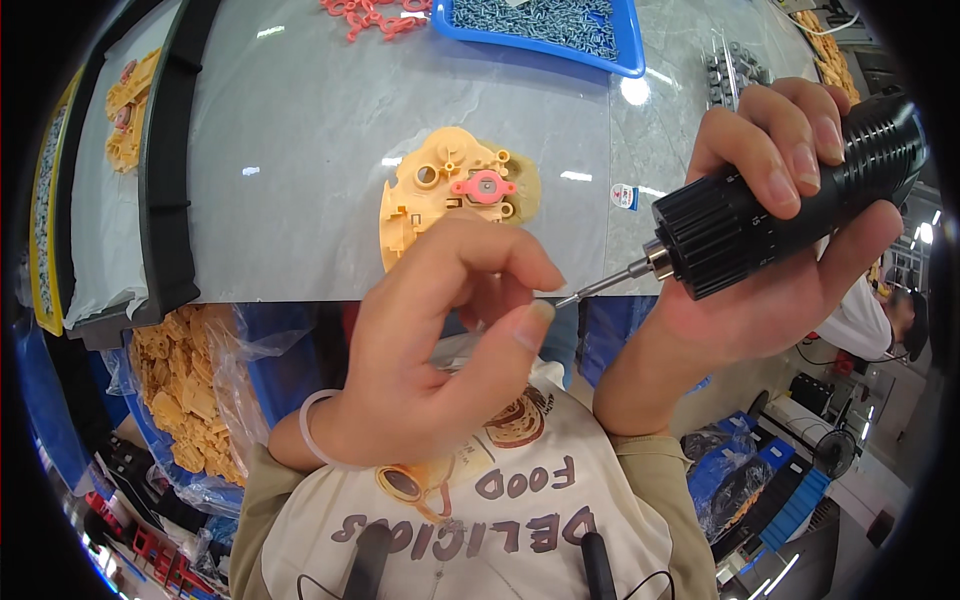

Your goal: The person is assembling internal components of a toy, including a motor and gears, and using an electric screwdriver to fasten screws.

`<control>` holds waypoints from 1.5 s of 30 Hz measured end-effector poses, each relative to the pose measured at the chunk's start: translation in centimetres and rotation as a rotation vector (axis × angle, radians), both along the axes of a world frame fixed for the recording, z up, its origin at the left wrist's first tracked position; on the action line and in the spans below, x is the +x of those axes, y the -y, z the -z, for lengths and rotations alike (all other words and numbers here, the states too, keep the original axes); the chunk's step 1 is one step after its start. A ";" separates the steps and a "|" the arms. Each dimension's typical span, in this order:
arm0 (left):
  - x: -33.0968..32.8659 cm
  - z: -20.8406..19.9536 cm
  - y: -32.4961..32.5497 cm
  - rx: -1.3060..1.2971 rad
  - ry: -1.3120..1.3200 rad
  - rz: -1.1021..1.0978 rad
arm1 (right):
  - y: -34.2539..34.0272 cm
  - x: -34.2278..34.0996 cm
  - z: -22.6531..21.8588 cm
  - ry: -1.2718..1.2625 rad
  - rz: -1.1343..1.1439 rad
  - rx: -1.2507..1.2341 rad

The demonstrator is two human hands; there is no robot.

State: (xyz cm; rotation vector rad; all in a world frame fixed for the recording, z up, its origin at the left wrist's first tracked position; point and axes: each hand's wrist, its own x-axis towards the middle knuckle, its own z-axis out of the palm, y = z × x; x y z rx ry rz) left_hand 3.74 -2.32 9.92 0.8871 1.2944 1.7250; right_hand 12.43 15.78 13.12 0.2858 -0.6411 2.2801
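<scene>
My right hand (765,240) is wrapped round a black electric screwdriver (735,225), which is tilted with its silver bit (615,280) pointing left and slightly down. At the bit's tip, the thumb and forefinger of my left hand (450,340) are pinched together on a small metal screw (563,302), mostly hidden by the fingers. Beyond my left hand, a yellow-orange plastic housing (430,205) lies on the grey table, its near part covered by that hand. A pink-red plastic piece (484,187) with a metal centre sits on the housing.
A blue tray (630,45) of screws stands at the far edge, beside loose red plastic parts (370,18). Metal pieces (735,72) lie at far right. On the left, a black-edged rack (170,170) holds another housing (130,110). Below it, a bin holds yellow parts (180,400).
</scene>
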 end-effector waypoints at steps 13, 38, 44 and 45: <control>-4.9 2.0 1.0 -0.116 -0.924 -0.180 | -2.1 1.1 0.3 0.146 0.113 0.098; -3.0 2.7 -1.0 -0.327 -0.867 -0.130 | -3.7 0.3 1.1 0.234 0.156 0.231; -2.8 2.9 -0.7 -0.321 -0.861 -0.130 | -3.5 0.5 1.1 0.361 0.297 0.204; -2.8 3.0 -0.8 -0.314 -0.868 -0.132 | -3.5 0.5 1.1 0.353 0.302 0.209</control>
